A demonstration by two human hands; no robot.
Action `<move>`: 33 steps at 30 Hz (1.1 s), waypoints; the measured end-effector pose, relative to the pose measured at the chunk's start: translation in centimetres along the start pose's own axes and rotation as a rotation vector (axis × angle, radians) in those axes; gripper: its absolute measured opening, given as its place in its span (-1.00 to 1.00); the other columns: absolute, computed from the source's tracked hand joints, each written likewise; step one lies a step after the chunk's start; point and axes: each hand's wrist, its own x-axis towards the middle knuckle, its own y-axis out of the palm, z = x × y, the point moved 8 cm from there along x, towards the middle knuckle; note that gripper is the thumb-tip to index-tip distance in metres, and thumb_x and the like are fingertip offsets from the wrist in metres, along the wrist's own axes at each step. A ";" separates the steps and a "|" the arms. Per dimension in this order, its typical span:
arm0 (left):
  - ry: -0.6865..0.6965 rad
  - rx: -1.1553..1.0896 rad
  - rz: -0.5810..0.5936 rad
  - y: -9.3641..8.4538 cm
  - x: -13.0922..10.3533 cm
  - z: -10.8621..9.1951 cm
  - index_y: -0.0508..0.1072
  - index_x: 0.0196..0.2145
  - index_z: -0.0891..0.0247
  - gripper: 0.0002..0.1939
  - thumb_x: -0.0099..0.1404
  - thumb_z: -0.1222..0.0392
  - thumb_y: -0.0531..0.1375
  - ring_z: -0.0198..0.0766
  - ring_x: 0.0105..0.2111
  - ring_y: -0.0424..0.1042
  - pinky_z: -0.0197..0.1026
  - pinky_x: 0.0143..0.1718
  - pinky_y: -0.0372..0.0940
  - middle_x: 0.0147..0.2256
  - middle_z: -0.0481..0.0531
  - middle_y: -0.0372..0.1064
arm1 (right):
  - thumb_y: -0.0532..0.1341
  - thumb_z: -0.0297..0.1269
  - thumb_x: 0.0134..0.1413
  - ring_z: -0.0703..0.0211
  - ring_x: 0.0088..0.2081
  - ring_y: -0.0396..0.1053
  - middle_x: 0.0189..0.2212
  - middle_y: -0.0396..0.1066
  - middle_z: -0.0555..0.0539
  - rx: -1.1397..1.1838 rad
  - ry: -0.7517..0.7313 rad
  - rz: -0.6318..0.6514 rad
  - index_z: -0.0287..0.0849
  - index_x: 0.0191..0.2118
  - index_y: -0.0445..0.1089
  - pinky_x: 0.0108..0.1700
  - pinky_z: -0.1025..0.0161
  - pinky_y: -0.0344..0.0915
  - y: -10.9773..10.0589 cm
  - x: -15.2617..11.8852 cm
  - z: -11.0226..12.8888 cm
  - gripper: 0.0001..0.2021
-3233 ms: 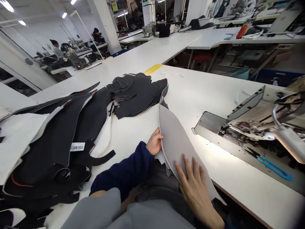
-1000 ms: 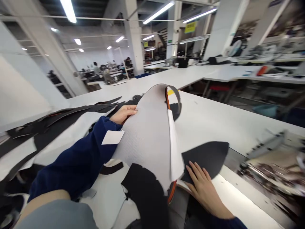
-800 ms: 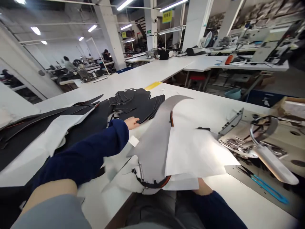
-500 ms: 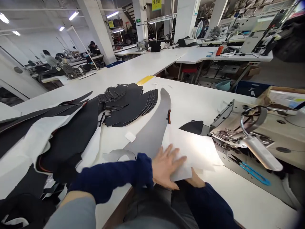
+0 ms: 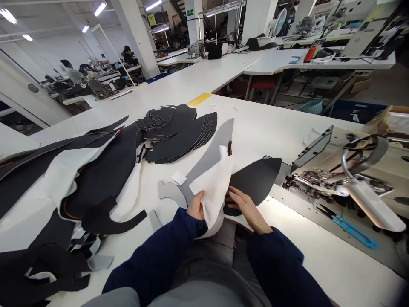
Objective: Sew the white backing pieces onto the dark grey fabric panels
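Observation:
My left hand (image 5: 196,207) is closed on a white fabric piece (image 5: 214,185), which stands folded up over my lap at the table edge. My right hand (image 5: 249,209) lies with its fingers extended over the left part of a black fabric piece (image 5: 260,181), close beside the white one; its thumb is hidden. Beyond the white piece, a long grey curved piece (image 5: 217,143) lies on the table, with a small black and orange strip (image 5: 230,148) by its right edge. A small white square (image 5: 179,178) rests left of it.
A sewing machine (image 5: 354,166) stands at right, with blue-handled thread snips (image 5: 354,232) on its bed. Stacked black cut pieces (image 5: 179,132) lie ahead on the white table (image 5: 262,123). Larger black and white pieces (image 5: 105,175) and dark scraps cover the left. People sit at far benches.
The white piece, flat before, is now folded up toward the left, exposing more of the black piece. My left hand has moved left and closed on it; my right hand has come up onto the black piece.

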 end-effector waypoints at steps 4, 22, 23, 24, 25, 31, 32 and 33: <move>-0.019 -0.115 -0.043 -0.4 -1.0 0.3 0.31 0.08 0.41 -0.46 0.30 -0.06 0.11 -0.01 -0.03 0.41 0.00 0.09 0.27 -0.08 0.26 0.43 | 0.28 0.08 -0.05 0.10 -0.38 0.39 -0.40 0.42 -0.09 0.048 0.091 0.012 -0.17 -0.34 0.41 -0.44 0.21 0.41 2.2 0.3 -0.6 -0.63; 0.434 0.192 -0.468 -8.7 -3.2 -9.4 0.45 -0.34 0.40 -0.79 0.09 0.20 0.26 -0.20 -0.33 0.47 -0.25 -0.32 0.38 -0.35 0.11 0.49 | 0.34 0.01 -0.15 0.13 -0.42 0.34 -0.41 0.42 -0.06 0.544 0.028 -0.045 -0.19 -0.31 0.39 -0.41 0.20 0.35 6.7 -1.2 0.0 -0.63; 0.402 0.246 -0.506 -10.0 -3.4 -10.1 0.44 -0.37 0.41 -0.79 0.07 0.18 0.26 -0.22 -0.42 0.45 -0.25 -0.40 0.36 -0.41 0.09 0.46 | 0.33 0.03 -0.14 0.15 -0.43 0.31 -0.41 0.40 -0.06 0.516 0.029 -0.066 -0.19 -0.31 0.38 -0.45 0.21 0.34 6.7 -1.5 -0.3 -0.62; 0.351 0.307 -0.527 -11.1 -3.6 -10.8 0.43 -0.39 0.41 -0.78 0.07 0.16 0.25 -0.25 -0.48 0.42 -0.25 -0.47 0.33 -0.46 0.08 0.43 | 0.31 0.05 -0.12 0.16 -0.44 0.29 -0.42 0.38 -0.06 0.479 0.032 -0.088 -0.19 -0.32 0.37 -0.47 0.23 0.33 6.6 -1.8 -0.8 -0.61; 0.297 0.360 -0.542 -11.9 -3.9 -11.4 0.42 -0.37 0.40 -0.77 0.08 0.15 0.24 -0.27 -0.52 0.39 -0.25 -0.51 0.31 -0.47 0.06 0.41 | 0.29 0.06 -0.09 0.16 -0.43 0.28 -0.42 0.36 -0.05 0.434 0.034 -0.104 -0.18 -0.31 0.35 -0.50 0.24 0.32 6.6 -2.0 -1.3 -0.61; 0.985 1.003 -0.382 -1.8 -9.0 -18.8 0.33 0.03 0.15 -0.60 0.22 0.10 0.15 -0.19 -0.03 0.32 -0.15 -0.01 0.27 0.02 0.08 0.26 | 0.12 0.08 0.09 0.17 -0.40 0.25 -0.38 0.25 -0.03 0.059 -0.097 -0.098 -0.11 -0.28 0.25 -0.53 0.29 0.29 7.6 -2.7 -1.5 -0.67; 1.060 1.188 -0.215 1.8 -8.8 -17.9 0.33 0.04 0.15 -0.60 0.24 0.10 0.13 -0.13 0.06 0.24 -0.09 0.10 0.17 0.08 0.10 0.22 | 0.11 0.07 0.10 0.19 -0.43 0.23 -0.40 0.23 -0.01 0.024 -0.123 -0.105 -0.11 -0.29 0.24 -0.53 0.30 0.28 7.9 -2.8 -1.2 -0.68; 1.070 1.337 -0.039 4.7 -8.0 -16.1 0.34 0.05 0.16 -0.60 0.26 0.10 0.11 -0.08 0.13 0.17 -0.05 0.18 0.06 0.11 0.11 0.19 | 0.10 0.07 0.10 0.21 -0.46 0.21 -0.43 0.20 0.01 0.014 -0.133 -0.115 -0.11 -0.30 0.23 -0.55 0.30 0.27 8.3 -2.9 -1.0 -0.68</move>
